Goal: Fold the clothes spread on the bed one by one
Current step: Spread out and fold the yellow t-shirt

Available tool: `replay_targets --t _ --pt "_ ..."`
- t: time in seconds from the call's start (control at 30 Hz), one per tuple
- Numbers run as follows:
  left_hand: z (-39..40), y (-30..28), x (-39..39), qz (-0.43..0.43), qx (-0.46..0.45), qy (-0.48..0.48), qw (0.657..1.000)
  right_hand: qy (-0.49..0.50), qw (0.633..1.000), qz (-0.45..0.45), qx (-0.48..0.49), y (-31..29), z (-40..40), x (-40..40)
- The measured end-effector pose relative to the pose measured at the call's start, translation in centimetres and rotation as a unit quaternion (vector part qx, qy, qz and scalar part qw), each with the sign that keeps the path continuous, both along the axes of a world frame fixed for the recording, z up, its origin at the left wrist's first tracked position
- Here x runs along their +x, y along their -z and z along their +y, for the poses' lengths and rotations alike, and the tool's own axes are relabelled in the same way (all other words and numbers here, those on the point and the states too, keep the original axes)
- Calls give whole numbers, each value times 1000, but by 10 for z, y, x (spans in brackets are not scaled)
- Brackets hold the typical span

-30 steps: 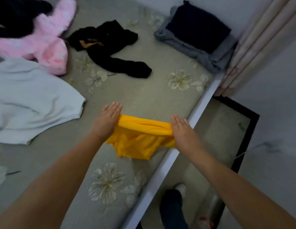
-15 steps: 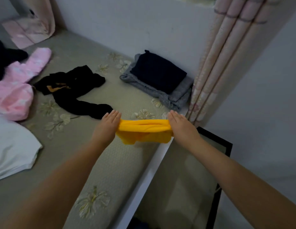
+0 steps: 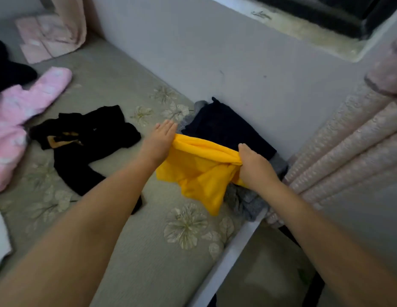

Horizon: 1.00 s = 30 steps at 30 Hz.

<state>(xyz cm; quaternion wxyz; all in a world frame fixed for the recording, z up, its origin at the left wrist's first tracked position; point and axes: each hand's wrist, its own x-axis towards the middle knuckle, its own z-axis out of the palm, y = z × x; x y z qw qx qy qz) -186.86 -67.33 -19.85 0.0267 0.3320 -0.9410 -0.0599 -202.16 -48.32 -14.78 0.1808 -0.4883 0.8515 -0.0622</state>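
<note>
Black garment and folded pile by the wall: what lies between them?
In the head view, between the black garment and the folded pile: the left hand, over floral bedcover.

Yellow garment (image 3: 199, 171) now over, perhaps touching, folded pile (image 3: 226, 129).
</note>
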Motion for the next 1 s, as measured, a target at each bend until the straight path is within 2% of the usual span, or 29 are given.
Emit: replay_targets --t 0.17,0.23,0.3,0.37,0.47,0.53,0.6,0.67,0.7,0.77,0.83,0.9,1.0 --pt "-80 -26 -95 65 -26 27 997 37 996 63 -48 -12 -61 -70" --pt "-97 -22 -126 64 -32 42 997 51 995 73 -45 -1 -71 -93" --pt "-100 -3 -151 14 -26 58 998 34 995 86 -22 24 -70 -110" --pt "-88 28 -166 -81 -8 74 994 -9 995 100 20 62 -58 -120" --pt "-51 82 -168 -242 72 112 961 -67 985 92 130 121 -33 -126" --pt "-27 113 -163 -281 117 113 946 -100 967 79 219 152 -20 -127" --pt "-12 133 -160 -262 141 86 951 -120 954 63 267 175 -12 -128" --pt "-7 143 -159 -232 153 59 959 -122 957 60 258 183 -13 -128" --pt "-5 145 -158 -208 160 45 964 -115 969 51 213 180 -15 -129" --pt "-4 146 -158 -130 166 1 978 -107 993 48 34 174 -26 -137" --pt "-6 143 -161 -22 159 -47 986 -76 984 90 -133 169 -41 -157" --pt "-13 135 -172 74 141 -105 982 -16 987 78 -139 161 -67 -182" --pt "-39 127 -203 138 140 -227 954 30 998 50 -24 167 -100 -216"
